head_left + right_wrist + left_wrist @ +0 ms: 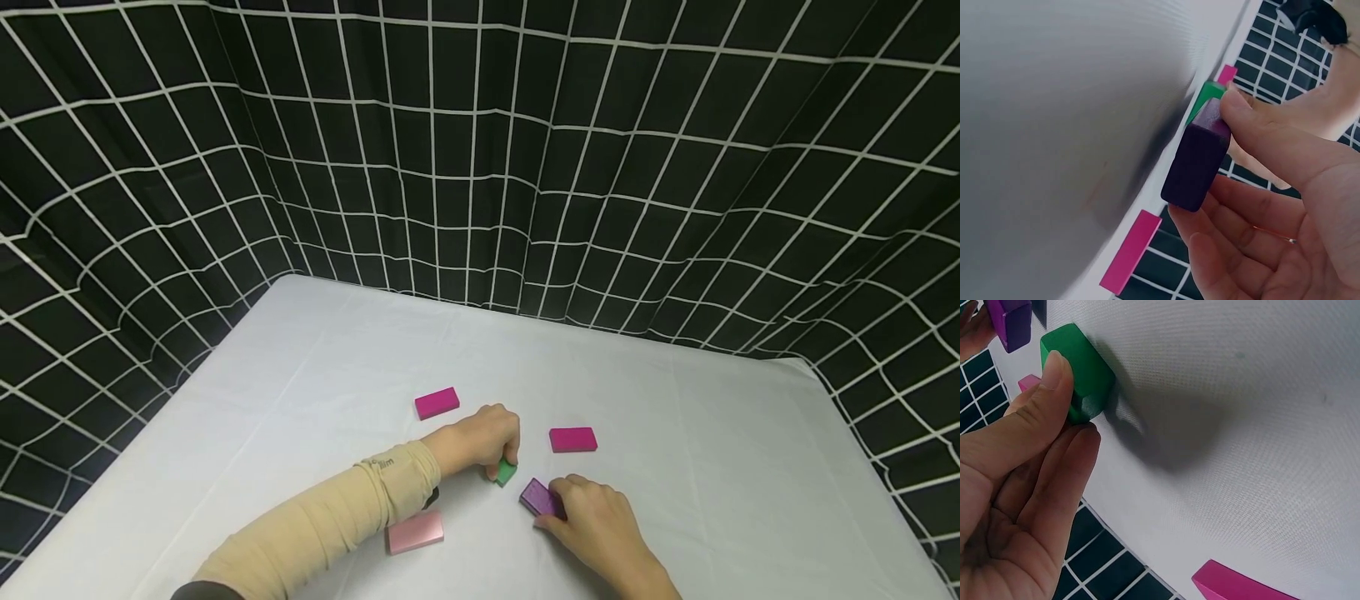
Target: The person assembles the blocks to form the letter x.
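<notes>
Near the middle of the table, my left hand (483, 437) pinches a green block (506, 473) between thumb and fingers; in the left wrist view the green block (1082, 369) shows most of its face, with its shadow on the cloth beside it. To the right and nearer, my right hand (596, 517) grips a purple block (538, 497) by its right end. The right wrist view shows the thumb on one edge of the purple block (1196, 159) and fingertips at the opposite edge. A small gap separates the two blocks in the head view.
Two magenta blocks lie on the white table (750, 467): one (437, 403) beyond my left hand, another (573, 440) beyond my right. A pale pink block (416, 532) lies close below my left forearm. A black curtain with a white grid (480, 150) surrounds the table's back and sides.
</notes>
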### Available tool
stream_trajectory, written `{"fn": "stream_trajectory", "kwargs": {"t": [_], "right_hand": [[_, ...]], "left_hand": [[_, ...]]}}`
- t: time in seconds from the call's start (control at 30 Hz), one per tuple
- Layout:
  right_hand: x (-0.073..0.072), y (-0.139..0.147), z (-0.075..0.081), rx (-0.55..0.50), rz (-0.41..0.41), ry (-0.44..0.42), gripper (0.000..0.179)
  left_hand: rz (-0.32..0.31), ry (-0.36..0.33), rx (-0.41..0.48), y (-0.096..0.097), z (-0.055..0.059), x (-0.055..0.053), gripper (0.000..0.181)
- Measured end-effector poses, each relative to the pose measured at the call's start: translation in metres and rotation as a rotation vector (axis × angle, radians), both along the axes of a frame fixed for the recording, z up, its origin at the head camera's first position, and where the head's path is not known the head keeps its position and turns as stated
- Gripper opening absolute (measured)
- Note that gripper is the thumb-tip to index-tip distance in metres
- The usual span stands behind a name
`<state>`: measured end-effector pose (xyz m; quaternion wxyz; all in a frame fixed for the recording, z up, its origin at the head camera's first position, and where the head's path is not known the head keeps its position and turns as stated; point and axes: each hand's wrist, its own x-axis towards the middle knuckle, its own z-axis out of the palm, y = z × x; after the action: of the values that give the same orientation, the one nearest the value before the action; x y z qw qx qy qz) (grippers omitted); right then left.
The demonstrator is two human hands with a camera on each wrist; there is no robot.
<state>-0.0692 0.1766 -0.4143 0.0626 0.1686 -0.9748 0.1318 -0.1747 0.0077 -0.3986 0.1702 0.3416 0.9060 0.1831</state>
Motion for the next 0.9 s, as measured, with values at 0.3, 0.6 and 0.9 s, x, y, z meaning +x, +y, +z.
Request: {"fn": "stream_trajectory", "kwargs": {"t": [0.3, 0.6, 0.9], "right_hand": [[-0.004, -0.005, 0.000, -0.002, 0.009, -0.019, 0.031], [-0.008, -0.010, 0.000, -0.026, 0.036, -0.010, 0.030], [-0.011, -0.012, 0.001, -0.010, 0.037, -0.008, 0.031]], "left_hand": [[-0.008, 0.025, -0.001, 0.001, -0.001, 0.000, 0.028], [0.008, 0.016, -0.018, 0.001, -0.001, 0.000, 0.027], [-0.001, 0.042, -0.049, 0.002, -0.001, 0.002, 0.026]]}}
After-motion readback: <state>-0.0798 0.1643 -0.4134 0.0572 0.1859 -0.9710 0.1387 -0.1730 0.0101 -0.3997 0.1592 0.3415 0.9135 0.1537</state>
